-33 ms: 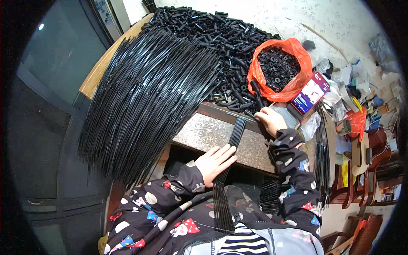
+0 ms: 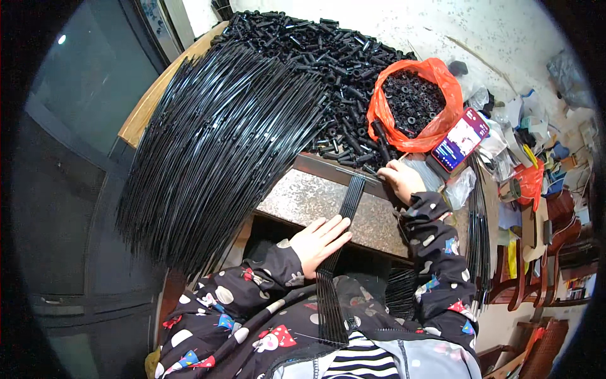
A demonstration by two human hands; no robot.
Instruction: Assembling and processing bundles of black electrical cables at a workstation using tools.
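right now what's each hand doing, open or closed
Left hand: open, flat on the strip of black rods.
Right hand: closed on a black tube.

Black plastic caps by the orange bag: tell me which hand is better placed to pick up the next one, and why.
Right. The right hand already sits at the edge of the heap of black plastic caps, beside the orange bag. The left hand lies flat on the small bundle of black rods, farther from the heap.
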